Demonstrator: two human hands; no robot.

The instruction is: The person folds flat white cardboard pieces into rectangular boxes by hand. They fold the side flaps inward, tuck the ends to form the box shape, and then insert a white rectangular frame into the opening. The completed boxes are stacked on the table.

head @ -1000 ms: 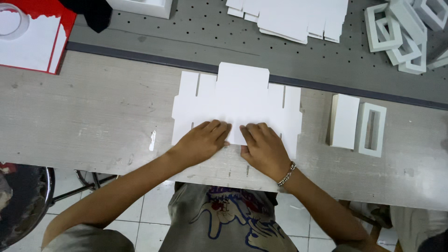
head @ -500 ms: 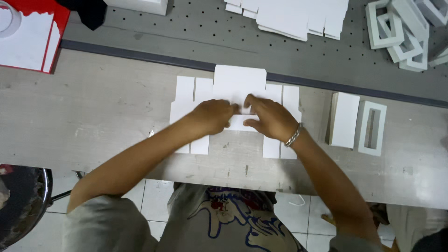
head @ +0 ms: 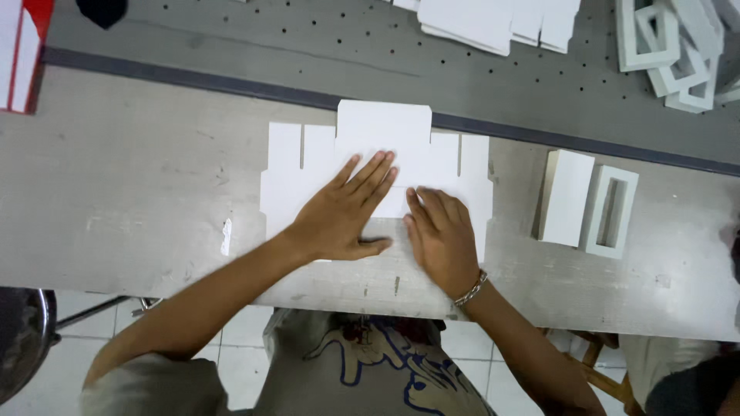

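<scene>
A long grey worktable point(head: 116, 216) fills most of the view, with a darker perforated board point(head: 308, 38) lying across its far side from nine o'clock to three o'clock. At the centre of the table lies a flat white die-cut cardboard blank point(head: 308, 169), unfolded, with slotted flaps along its far edge and a wider tab pointing to twelve o'clock. Both hands rest on it, palms down and fingers stretched flat, side by side and gripping nothing. The left hand point(head: 343, 212) covers the blank's middle with its fingers aimed toward one o'clock; the right hand point(head: 439, 235) lies just beside it at three o'clock, fingers toward twelve, with a beaded bracelet point(head: 470, 291) at the wrist. At three o'clock from the blank, apart from it, stand a plain white folded box point(head: 566, 196) and, touching it, a white window frame piece point(head: 613, 209). More white frames point(head: 671, 46) are heaped at two o'clock, a stack of flat white blanks point(head: 493, 19) sits at twelve o'clock, and a red and white carton point(head: 23, 54) shows at ten o'clock.
</scene>
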